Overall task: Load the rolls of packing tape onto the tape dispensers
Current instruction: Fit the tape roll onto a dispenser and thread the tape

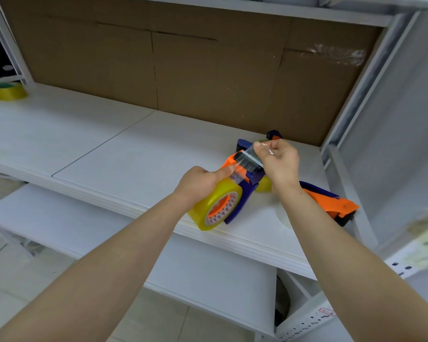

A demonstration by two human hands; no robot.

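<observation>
Shelving of white laminated board (109,149) carries the work, closed off behind by a brown corrugated cardboard back panel (183,70). All positions below are given from one landmark: the orange-and-blue plastic tape dispenser (244,188) raised just above the front edge of the board.

A second orange-and-blue dispenser (331,201) lies on the board to the right of the landmark, partly hidden by the right forearm. A spare yellow tape roll (9,91) sits well apart, far to the left of the landmark and beyond it.

A yellowish transparent packing tape roll (208,211) is seated on the landmark's hub, at the end nearest the person. The landmark's long axis runs from this roll, away and to the right, to the toothed blade (251,157).

The left hand (198,181) grips the landmark over the roll, fingers curled, thumb laid forward on the tape. The right hand (278,159), just beyond the blade end, pinches the free end of the clear tape strip (242,164) between thumb and forefinger, the other fingers curled.

Judgement: the roll is mounted and threading is in hand. The strip follows the long axis from roll to blade. The coming move likely calls on the right hand, the nearer to the blade, to draw the strip across the teeth.
</observation>
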